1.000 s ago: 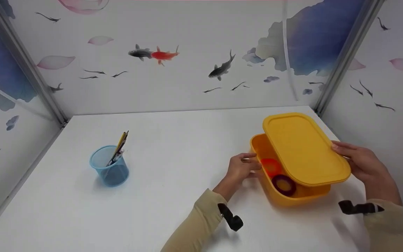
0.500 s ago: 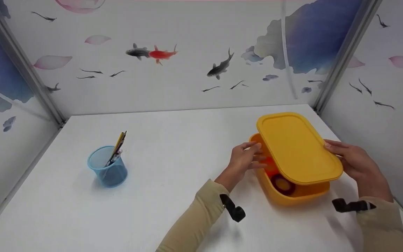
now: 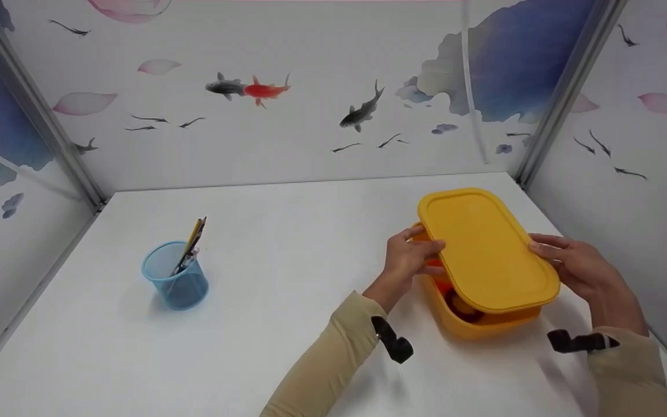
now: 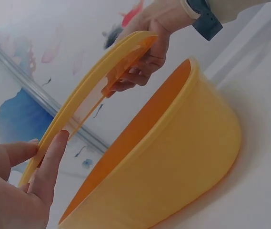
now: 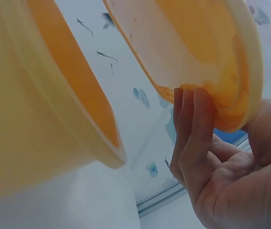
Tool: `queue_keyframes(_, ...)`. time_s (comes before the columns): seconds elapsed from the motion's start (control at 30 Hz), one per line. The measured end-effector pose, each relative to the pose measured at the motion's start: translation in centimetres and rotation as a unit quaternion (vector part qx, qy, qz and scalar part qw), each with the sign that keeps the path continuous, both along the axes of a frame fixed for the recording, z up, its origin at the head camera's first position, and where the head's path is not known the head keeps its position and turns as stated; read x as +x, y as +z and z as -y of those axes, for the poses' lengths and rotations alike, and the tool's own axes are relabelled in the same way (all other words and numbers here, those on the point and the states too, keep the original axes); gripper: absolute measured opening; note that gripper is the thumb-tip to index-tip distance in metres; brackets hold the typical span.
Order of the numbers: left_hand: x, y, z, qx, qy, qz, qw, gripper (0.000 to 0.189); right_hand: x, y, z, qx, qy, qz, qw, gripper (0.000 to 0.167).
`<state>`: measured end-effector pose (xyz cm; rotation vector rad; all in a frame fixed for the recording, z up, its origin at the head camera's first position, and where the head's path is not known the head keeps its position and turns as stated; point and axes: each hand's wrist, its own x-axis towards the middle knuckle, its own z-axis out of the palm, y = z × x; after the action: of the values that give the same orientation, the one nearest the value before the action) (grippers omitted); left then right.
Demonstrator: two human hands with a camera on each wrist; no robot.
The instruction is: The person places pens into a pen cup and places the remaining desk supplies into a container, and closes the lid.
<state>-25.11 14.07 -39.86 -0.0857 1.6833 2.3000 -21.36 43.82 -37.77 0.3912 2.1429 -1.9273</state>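
Observation:
A yellow lid (image 3: 487, 249) is held above an orange-yellow plastic box (image 3: 466, 327), with a gap between lid and box rim in both wrist views. My right hand (image 3: 585, 266) grips the lid's right edge, thumb on top and fingers underneath. At the opposite edge my left hand (image 3: 406, 260) pinches the lid (image 4: 73, 102) between thumb and fingers. Inside the box, a dark-rimmed round thing (image 3: 464, 307) and a bit of something red-orange (image 3: 440, 284) show beneath the lid. The rest of the contents is hidden.
A blue mesh pen cup (image 3: 180, 284) with pencils (image 3: 191, 246) stands on the left of the white table (image 3: 287, 243). Printed walls with fish patterns enclose the table at the back and both sides. The right wall is close to my right hand.
The lid has shifted left over the box, covering more of its contents. My left hand has moved from the box's left side up to the lid's edge and taken hold of it.

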Motion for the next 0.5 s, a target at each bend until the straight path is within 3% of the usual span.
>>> queue_keyframes(0.17,0.5,-0.1,0.0,-0.025,0.013,0.002,0.9996,0.056,0.2,0.5,0.1,0.096,0.024,-0.006,0.9951,0.057)
queue_keyframes(0.3,0.8,-0.1,0.0,-0.035,0.025,0.003,0.9991,0.055,0.2,0.4,0.6,0.179,0.039,-0.014,0.9829,0.086)
queue_keyframes(0.5,1.0,-0.4,0.0,-0.047,0.027,-0.002,0.9985,0.055,0.1,-0.2,1.2,0.26,0.043,-0.025,0.9644,0.088)
